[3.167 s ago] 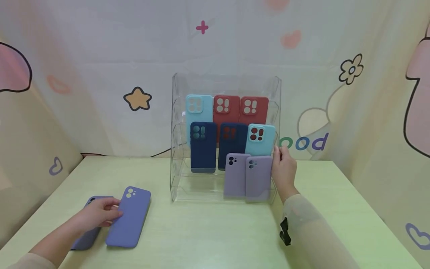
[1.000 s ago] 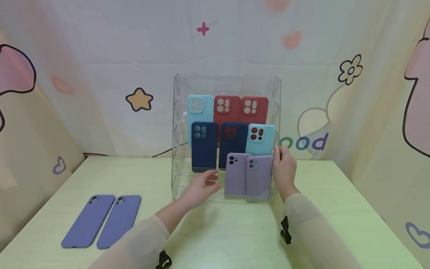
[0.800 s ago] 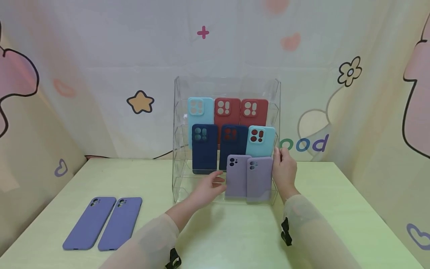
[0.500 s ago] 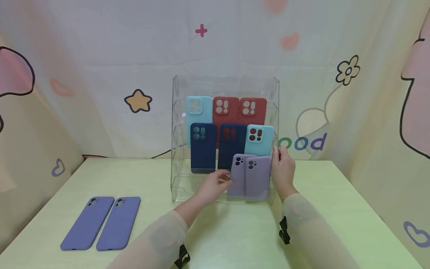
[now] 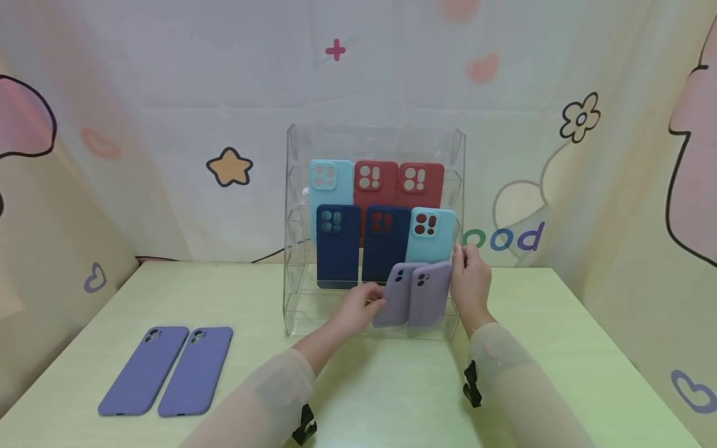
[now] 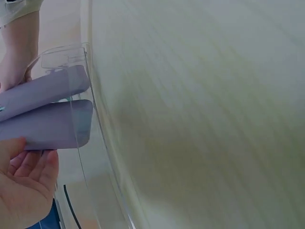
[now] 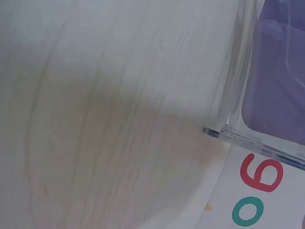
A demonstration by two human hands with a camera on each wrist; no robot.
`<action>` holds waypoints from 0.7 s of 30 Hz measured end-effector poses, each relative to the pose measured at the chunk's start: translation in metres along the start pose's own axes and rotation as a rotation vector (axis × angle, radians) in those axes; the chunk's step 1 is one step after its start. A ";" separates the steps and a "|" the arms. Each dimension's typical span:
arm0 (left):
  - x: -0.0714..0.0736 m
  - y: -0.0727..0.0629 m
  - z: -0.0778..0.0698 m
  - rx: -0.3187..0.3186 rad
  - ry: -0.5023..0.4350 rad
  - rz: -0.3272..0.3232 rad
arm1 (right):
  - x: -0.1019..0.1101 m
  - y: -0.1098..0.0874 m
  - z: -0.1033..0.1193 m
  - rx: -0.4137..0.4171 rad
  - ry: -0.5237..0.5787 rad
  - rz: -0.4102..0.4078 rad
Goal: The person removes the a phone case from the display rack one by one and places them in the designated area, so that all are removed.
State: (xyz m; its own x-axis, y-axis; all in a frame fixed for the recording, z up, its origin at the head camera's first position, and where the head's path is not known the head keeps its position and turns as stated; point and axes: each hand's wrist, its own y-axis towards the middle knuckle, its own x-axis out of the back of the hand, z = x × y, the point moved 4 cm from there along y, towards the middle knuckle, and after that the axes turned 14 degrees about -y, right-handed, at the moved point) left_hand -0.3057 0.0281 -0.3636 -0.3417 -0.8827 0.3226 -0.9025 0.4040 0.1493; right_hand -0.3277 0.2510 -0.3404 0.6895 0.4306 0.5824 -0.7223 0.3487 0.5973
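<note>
Left lilac case: pale purple, smooth-faced, with rounded corners; two dark round camera holes show near the top of the left lilac case (image 5: 396, 300), which stands in the bottom row, its top slanting right.
Right lilac case: same colour and shape; the right lilac case (image 5: 429, 297) also leans right and slightly overlaps its neighbour near the top, while the left wrist view shows a narrow gap between their lower ends.
Lower ends: both sit behind the clear front lip of the stand (image 5: 376, 142).
Left hand: the left hand (image 5: 356, 308) pinches the left lilac case by its outer edge, thumb on the face, fingers beneath.
Right hand: the right hand (image 5: 472, 277) has its fingers curled on the stand's right side, beside the right lilac case.
Middle row: two navy cases (image 5: 338, 255) and a light blue case (image 5: 434, 247).
Upper row: another light blue case (image 5: 332, 194) beside two red cases (image 5: 376, 198).
Table: two blue-violet cases (image 5: 196, 373) lie side by side on the table (image 5: 386, 398).
</note>
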 end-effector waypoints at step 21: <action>0.050 -0.032 0.009 0.013 -0.170 -0.193 | 0.003 -0.001 0.004 0.049 0.012 -0.062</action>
State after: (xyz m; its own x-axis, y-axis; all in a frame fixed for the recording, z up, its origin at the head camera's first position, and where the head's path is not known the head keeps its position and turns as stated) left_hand -0.2959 -0.0312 -0.3603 -0.2005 -0.9714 0.1273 -0.9584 0.2214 0.1802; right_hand -0.3245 0.2492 -0.3370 0.7316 0.4199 0.5371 -0.6748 0.3335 0.6584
